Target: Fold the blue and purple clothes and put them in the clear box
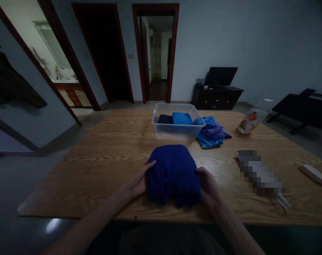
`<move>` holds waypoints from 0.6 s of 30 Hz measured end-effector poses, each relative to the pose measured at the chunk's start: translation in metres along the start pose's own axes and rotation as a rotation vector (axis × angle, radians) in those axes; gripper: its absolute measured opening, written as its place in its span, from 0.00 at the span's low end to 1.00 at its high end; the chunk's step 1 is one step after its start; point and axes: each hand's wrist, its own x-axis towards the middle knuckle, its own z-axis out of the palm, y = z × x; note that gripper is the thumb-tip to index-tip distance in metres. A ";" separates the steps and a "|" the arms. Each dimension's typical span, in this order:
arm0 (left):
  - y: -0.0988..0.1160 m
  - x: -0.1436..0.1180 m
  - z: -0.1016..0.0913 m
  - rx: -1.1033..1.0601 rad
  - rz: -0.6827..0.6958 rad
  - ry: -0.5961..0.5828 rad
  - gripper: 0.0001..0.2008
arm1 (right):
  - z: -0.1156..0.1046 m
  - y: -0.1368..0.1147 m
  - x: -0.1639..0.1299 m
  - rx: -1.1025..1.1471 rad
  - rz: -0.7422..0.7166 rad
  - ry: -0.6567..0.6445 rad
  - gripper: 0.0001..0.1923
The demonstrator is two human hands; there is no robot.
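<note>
A dark blue cloth (173, 170), partly folded into a rounded bundle, lies on the wooden table (102, 152) near its front edge. My left hand (139, 181) presses against the cloth's left side, fingers tucked along its edge. My right hand (208, 185) grips the cloth's right side. Behind the cloth stands a clear plastic bin (176, 130) holding a folded light blue cloth (182, 118) and a folded dark one (165, 119).
A loose pile of blue and purple cloths (212, 132) lies right of the bin. A clear bottle (253, 118) with a fruit label lies at the back right. A blurred object (259, 173) and a white remote-like item (314, 174) sit on the right. Doorways open behind the table.
</note>
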 end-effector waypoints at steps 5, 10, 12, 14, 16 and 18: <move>-0.010 -0.002 0.004 0.113 0.056 0.015 0.30 | 0.013 0.002 -0.010 0.147 0.192 0.035 0.12; -0.008 0.002 0.001 0.060 0.001 0.070 0.28 | 0.016 0.006 -0.008 0.188 0.218 0.091 0.17; -0.005 0.003 0.000 0.024 0.002 0.071 0.24 | 0.016 0.008 -0.006 0.220 0.168 0.101 0.15; -0.003 0.005 0.000 -0.024 0.003 0.053 0.21 | 0.017 0.011 -0.005 0.203 0.143 0.091 0.13; 0.000 0.005 0.002 -0.082 -0.015 0.029 0.20 | 0.020 0.013 -0.003 0.152 0.116 0.070 0.13; 0.002 0.003 0.007 -0.125 -0.022 0.023 0.21 | 0.023 0.015 -0.003 0.060 0.041 0.052 0.14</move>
